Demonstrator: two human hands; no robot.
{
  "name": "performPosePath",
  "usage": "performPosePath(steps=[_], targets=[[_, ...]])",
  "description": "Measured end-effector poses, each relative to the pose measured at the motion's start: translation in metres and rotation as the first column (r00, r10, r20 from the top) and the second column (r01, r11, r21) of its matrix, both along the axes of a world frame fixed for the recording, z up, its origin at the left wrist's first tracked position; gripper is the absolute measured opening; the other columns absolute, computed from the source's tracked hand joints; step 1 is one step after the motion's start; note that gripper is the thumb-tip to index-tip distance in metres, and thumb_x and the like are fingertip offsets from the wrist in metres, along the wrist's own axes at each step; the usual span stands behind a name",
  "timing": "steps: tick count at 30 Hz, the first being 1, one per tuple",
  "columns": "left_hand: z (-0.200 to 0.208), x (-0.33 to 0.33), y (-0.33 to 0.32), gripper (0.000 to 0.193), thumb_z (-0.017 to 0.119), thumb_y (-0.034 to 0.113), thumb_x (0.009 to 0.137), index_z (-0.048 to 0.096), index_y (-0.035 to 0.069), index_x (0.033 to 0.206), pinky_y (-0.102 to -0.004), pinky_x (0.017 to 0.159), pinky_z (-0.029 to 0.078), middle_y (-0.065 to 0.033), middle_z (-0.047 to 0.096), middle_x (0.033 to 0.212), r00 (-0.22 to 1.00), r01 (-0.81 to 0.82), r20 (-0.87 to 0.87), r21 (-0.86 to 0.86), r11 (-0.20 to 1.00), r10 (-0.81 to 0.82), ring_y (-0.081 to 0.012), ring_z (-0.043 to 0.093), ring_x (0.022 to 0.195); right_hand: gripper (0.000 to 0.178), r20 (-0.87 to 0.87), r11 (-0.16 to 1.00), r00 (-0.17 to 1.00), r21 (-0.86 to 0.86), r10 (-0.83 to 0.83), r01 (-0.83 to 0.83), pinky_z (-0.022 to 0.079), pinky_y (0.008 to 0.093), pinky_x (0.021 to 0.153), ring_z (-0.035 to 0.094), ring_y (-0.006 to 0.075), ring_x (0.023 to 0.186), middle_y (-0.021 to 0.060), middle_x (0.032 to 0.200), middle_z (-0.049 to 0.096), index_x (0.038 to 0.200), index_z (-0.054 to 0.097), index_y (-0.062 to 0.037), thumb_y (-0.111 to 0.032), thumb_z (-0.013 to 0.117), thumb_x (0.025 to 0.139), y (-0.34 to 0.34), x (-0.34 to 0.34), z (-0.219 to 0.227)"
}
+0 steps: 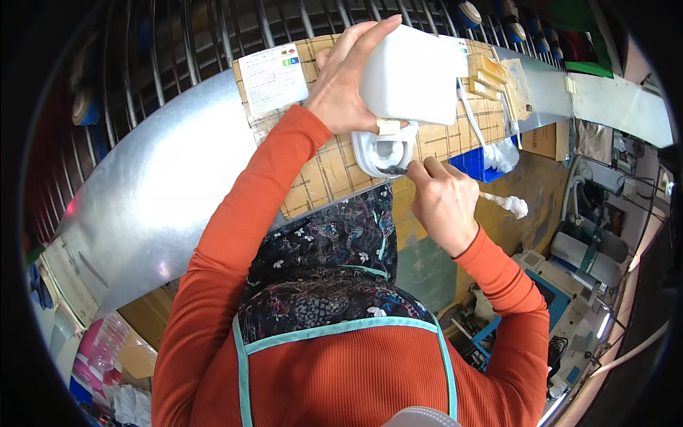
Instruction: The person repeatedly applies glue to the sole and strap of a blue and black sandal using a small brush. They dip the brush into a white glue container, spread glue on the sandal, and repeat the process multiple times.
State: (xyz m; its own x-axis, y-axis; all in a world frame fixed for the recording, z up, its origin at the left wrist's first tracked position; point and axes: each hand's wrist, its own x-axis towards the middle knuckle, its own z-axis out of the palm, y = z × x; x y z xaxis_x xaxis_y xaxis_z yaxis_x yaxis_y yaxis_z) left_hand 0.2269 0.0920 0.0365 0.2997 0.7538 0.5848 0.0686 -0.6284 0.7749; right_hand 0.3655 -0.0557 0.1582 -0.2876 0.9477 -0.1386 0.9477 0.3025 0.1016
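Note:
My left hand (343, 89) grips a white, box-shaped plastic container (410, 75), its fingers along the far side and its thumb near the lower edge. Just below the thumb, a smaller white piece with a round recess (365, 153) sits over the cardboard; whether it is joined to the container I cannot tell. My right hand (446, 203) is closed around a thin stick. A white, cotton-like wad (514, 206) covers the stick's outer end, while its dark tip (393, 170) reaches the near rim of the round recess. The gripped middle of the stick is hidden.
Printed cardboard (309, 186) covers part of the curved metal counter (171, 178). A paper sheet (272, 80) lies left of my left hand. Rightward are yellowish blocks (486, 77), a white-handled stick (469, 114) and a blue bin (475, 165) holding white material. Metal bars (228, 35) run behind.

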Motion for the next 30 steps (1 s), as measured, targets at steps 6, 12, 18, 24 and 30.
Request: performPosePath(steps=[6,12,18,24,30], targets=[[-0.001,0.001,0.007,0.136,0.096,0.041,0.04,0.019,0.033,0.153,-0.053,0.103,0.033,-0.0129,0.039,0.143,0.998,-0.011,-0.055,0.011,1.0,0.011,-0.0351,0.042,0.131,0.016,-0.136,0.99,0.983,0.058,-0.12,0.129,0.048,0.0374,0.052,0.064,0.0248,0.065,0.0068,0.071,0.059,0.08,0.06,-0.0093,-0.001,0.063,0.067,-0.007,0.006,-0.013],[0.01,-0.008,0.022,0.134,0.089,0.05,0.048,0.017,0.002,0.151,-0.0499,0.114,0.027,-0.0264,0.03,0.149,0.952,0.032,-0.307,0.056,0.998,-0.013,-0.0422,0.03,0.138,0.011,-0.275,0.965,0.947,0.155,-0.163,0.212,0.047,0.0381,0.052,0.063,0.0264,0.062,0.0068,0.068,0.059,0.076,0.062,-0.0101,-0.001,0.065,0.071,-0.006,0.01,-0.028],[0.008,-0.009,0.018,0.139,0.094,0.042,0.046,0.013,0.006,0.153,-0.0476,0.114,0.029,-0.0229,0.032,0.148,0.992,0.096,-0.066,-0.127,0.987,-0.105,-0.0386,0.034,0.138,0.005,-0.452,0.933,0.866,0.167,-0.214,0.318,0.046,0.04,0.052,0.062,0.03,0.061,0.0081,0.071,0.061,0.079,0.064,-0.0095,-0.006,0.067,0.08,-0.012,0.012,-0.038],[0.001,-0.009,0.02,0.141,0.096,0.036,0.047,0.009,0.011,0.154,-0.0472,0.115,0.029,-0.0208,0.03,0.15,0.986,0.168,0.018,-0.203,0.965,-0.168,-0.0364,0.034,0.138,0.002,-0.664,0.867,0.705,0.169,-0.252,0.469,0.047,0.0384,0.054,0.061,0.0318,0.059,0.0119,0.071,0.064,0.083,0.067,-0.007,-0.007,0.066,0.085,-0.026,0.01,-0.065],[-0.008,-0.005,0.024,0.139,0.096,0.04,0.043,0.013,0.025,0.154,-0.0531,0.111,0.035,-0.0172,0.036,0.147,0.991,0.136,0.015,-0.144,0.98,-0.135,-0.0373,0.038,0.136,0.005,-0.901,0.749,0.097,-0.286,-0.422,0.598,0.037,0.0232,0.05,0.046,0.0054,0.055,0.0039,0.063,0.057,0.088,0.067,-0.0016,-0.006,0.068,0.089,-0.037,0.004,-0.088]])
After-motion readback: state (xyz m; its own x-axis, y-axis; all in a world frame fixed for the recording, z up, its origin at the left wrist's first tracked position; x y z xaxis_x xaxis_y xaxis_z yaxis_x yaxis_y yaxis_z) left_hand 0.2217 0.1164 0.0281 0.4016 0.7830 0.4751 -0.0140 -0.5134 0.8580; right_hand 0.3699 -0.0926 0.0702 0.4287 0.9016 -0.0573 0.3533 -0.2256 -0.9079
